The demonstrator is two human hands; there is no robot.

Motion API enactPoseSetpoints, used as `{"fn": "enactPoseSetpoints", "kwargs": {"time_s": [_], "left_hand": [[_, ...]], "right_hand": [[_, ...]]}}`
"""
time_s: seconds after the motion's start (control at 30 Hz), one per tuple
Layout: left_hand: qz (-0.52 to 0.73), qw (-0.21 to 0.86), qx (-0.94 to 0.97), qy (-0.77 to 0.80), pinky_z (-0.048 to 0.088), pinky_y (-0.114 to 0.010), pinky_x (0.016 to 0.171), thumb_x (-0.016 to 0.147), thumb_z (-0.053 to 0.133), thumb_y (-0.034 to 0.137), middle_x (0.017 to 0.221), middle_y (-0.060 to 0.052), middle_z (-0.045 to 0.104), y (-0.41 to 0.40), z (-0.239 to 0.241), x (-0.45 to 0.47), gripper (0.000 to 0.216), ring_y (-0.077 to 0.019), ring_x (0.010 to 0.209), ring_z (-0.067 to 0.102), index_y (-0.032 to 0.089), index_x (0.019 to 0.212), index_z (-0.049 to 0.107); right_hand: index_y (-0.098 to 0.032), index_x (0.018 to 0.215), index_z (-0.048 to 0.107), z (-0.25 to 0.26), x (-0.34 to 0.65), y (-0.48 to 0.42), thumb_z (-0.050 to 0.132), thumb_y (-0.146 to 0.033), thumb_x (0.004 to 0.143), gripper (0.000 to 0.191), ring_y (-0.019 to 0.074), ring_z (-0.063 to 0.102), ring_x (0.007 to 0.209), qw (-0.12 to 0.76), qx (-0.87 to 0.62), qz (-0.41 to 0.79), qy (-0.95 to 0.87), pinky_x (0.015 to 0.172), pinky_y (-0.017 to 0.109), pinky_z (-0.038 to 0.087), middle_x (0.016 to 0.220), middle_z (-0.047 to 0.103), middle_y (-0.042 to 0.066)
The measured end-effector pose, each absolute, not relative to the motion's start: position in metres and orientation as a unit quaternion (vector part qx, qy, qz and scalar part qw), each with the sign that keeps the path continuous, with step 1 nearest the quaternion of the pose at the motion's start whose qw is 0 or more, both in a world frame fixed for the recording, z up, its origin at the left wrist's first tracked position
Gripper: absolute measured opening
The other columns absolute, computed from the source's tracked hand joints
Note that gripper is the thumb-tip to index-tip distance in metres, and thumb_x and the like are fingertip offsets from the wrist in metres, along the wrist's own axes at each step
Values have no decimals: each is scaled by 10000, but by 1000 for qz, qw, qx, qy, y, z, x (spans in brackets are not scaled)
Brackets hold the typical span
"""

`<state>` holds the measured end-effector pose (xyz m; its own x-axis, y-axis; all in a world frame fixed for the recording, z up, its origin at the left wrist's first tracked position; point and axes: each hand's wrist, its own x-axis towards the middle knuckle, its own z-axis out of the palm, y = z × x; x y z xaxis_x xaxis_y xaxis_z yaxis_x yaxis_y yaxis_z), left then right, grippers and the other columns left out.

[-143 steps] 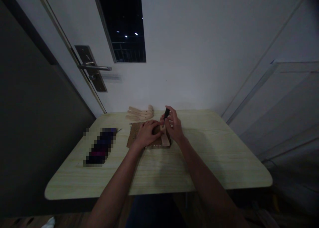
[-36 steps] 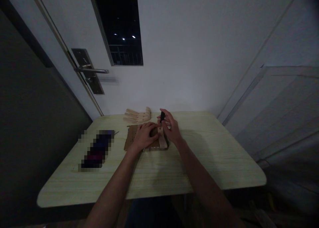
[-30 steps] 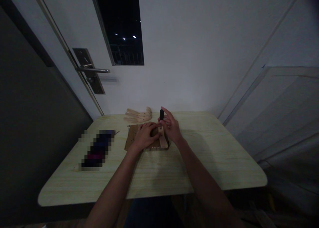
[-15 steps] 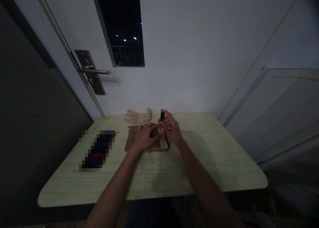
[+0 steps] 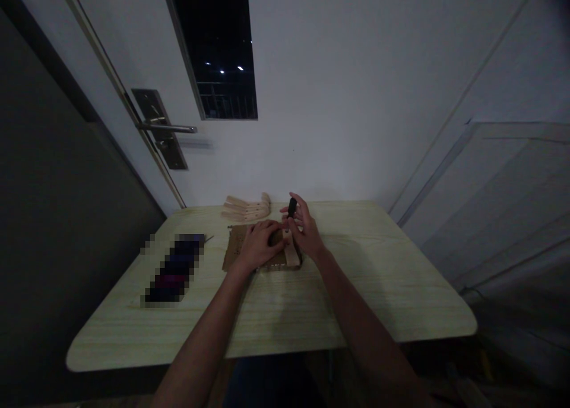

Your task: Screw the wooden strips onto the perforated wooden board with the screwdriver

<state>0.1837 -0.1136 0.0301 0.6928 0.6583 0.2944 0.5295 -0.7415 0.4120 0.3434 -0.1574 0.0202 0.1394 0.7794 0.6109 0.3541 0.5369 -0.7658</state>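
A dim room with a plain white wall lies ahead, with a door and its metal handle (image 5: 167, 128) at far left and a dark window (image 5: 218, 46) above. Below them stands a pale wood-grain table (image 5: 378, 289). Toward its far middle lies a flat brown board (image 5: 234, 250), and a short light wooden strip (image 5: 291, 255) rests on the board's right part, its long axis running near to far. The left hand (image 5: 258, 244) lies palm down on the board, its fingers loosely spread and pressing on it, their tips reaching right to about the far end of the strip. The right hand (image 5: 305, 233) sits just right of the strip, with its fingers closed around the black handle of a small tool (image 5: 292, 206). The tool stands nearly upright, handle up, and its lower end points down at the far end of the strip; the tip itself is hidden between the two hands. The right hand is therefore the one directly over that end, while the left hand comes in from the left side. A stack of curved wooden pieces (image 5: 247, 208) lies just beyond the board, near the wall. A dark blurred object (image 5: 173, 268) rests well apart to the left.
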Motion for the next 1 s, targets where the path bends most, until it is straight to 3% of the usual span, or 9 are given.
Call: {"fn": "enactPoseSetpoints", "kwargs": {"time_s": [0.3,0.57,0.83,1.0], "left_hand": [[207,152,907,333,350,-470,1073,869,580,401,1292,-61,610,-114,31,183,389,-268,1235,517,251,1226,609],[213,155,906,332,362,-454,1068,865,586,408,1276,-50,616,-114,31,184,412,-269,1213,524,264,1251,602],[211,160,904,337,356,-466,1061,864,587,429,1278,-58,620,-116,33,185,405,-278,1217,523,259,1230,614],[208,157,905,335,355,-466,1060,867,582,438,1278,-49,617,-115,33,185,404,-271,1210,527,280,1237,610]], "right_hand": [[-311,1352,447,16,343,-152,620,-373,867,519,157,655,816,627,-478,142,-599,647,272,582,999,660,44],[-290,1406,388,21,345,-159,415,-427,969,458,139,664,801,608,-463,155,-626,726,300,578,1051,674,66],[-278,1405,391,20,343,-156,544,-402,906,537,143,662,788,623,-475,154,-602,638,252,568,961,674,51],[-297,1325,496,17,344,-151,616,-380,857,490,134,583,732,631,-502,92,-584,569,241,547,972,623,46]]}}
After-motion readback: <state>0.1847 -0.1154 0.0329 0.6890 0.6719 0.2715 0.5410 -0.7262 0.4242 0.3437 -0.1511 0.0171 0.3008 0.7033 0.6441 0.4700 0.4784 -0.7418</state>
